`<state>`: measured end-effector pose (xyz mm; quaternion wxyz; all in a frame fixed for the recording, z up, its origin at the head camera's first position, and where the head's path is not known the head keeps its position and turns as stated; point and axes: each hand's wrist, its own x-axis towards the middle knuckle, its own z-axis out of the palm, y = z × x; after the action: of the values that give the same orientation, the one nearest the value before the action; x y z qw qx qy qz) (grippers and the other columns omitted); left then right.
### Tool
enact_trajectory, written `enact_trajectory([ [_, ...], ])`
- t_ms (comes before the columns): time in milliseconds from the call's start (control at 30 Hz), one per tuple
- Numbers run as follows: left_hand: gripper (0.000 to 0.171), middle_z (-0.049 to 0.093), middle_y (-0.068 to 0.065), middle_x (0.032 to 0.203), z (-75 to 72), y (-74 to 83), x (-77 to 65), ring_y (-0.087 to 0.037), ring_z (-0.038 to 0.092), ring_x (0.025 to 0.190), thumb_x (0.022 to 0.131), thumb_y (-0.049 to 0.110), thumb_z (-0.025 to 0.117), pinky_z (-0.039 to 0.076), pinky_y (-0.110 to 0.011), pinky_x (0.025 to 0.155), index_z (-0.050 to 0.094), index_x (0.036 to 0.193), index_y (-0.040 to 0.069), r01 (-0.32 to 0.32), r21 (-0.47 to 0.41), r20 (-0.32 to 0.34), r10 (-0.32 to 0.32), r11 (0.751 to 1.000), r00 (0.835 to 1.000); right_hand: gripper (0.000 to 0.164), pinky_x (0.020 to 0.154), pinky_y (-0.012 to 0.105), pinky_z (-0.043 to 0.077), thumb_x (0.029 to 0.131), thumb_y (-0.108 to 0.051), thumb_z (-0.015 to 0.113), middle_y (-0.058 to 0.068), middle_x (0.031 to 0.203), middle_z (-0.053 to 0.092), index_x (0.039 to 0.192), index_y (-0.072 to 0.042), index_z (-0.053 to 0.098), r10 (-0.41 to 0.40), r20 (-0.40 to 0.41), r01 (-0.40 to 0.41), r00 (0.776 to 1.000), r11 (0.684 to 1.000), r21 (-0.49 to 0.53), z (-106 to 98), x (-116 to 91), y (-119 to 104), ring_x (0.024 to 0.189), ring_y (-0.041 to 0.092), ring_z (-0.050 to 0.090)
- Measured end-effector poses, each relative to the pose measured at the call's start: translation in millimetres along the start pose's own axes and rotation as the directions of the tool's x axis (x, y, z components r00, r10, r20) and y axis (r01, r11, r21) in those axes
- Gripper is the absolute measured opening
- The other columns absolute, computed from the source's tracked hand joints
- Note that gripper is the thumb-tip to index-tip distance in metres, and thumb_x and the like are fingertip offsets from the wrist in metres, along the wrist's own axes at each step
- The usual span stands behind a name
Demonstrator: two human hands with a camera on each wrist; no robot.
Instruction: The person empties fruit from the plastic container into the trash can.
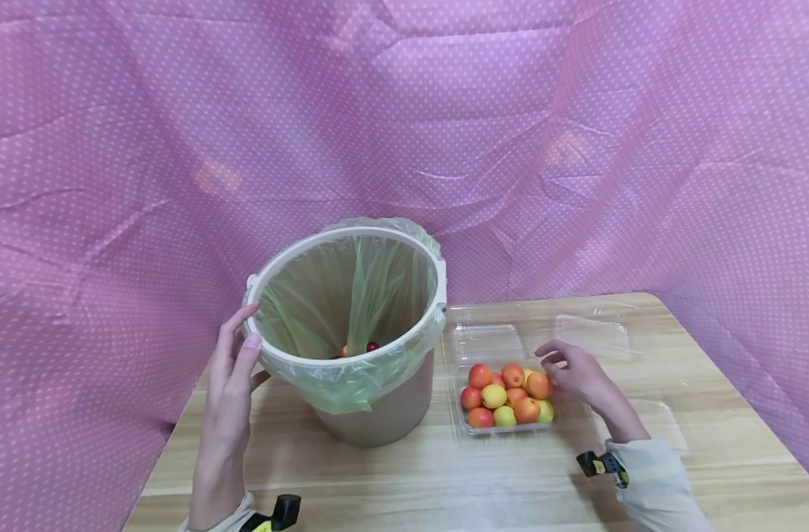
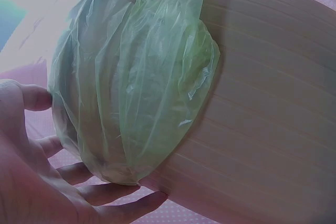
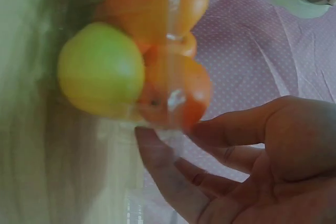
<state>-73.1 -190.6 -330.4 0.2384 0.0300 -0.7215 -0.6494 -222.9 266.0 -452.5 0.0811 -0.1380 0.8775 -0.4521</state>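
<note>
A large beige bin (image 1: pixel 384 414), lined with a pale green plastic bag (image 2: pixel 152 82), stands left of centre on the table. My left hand (image 1: pixel 230 377) touches the bin's left side at the rim, its fingers spread along the bag-covered wall. A few small red and orange round things (image 1: pixel 372 346) show deep inside the bin; the rim hides the rest. To its right sits a clear plastic box (image 1: pixel 484 431) of small round fruits (image 1: pixel 516 399), orange-red and yellow. My right hand (image 1: pixel 577 373) is at the box's right side, thumb and index fingertips apart, close to its edge.
More clear plastic pieces, perhaps lids or trays, lie behind the box (image 1: pixel 487 341) and right of it (image 1: pixel 657 425). The wooden table (image 1: pixel 484 488) has a rounded far corner. A pink dotted cloth (image 1: pixel 497 148) hangs behind and at both sides.
</note>
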Motion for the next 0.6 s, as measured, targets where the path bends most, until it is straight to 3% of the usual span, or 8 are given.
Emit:
enact_trajectory([
  [433,0.045,0.041,-0.006,0.155,-0.1,0.3,0.1,-0.028,0.044,0.135,0.11,0.024,0.045,0.051,-0.031,0.086,0.045,0.154,0.019,-0.002,0.006,0.001,0.002,1.0,1.0,0.014,0.067,0.034,0.056,0.093,0.01,0.06,0.026,0.108,0.068,0.105,0.008,0.067,-0.013,0.068,0.012,0.998,1.0,0.027,4.0,-0.7,4.3,0.087,0.026,0.066],
  [600,0.045,0.041,-0.006,0.155,-0.2,0.4,0.1,-0.027,0.045,0.134,0.11,0.024,0.044,0.052,-0.031,0.086,0.045,0.155,0.019,0.0,0.007,0.0,0.0,1.0,1.0,0.017,0.065,0.038,0.058,0.094,0.008,0.058,0.025,0.106,0.07,0.109,0.007,0.068,-0.003,0.102,-0.002,0.995,0.999,0.049,6.7,-2.3,4.7,0.09,0.027,0.065],
])
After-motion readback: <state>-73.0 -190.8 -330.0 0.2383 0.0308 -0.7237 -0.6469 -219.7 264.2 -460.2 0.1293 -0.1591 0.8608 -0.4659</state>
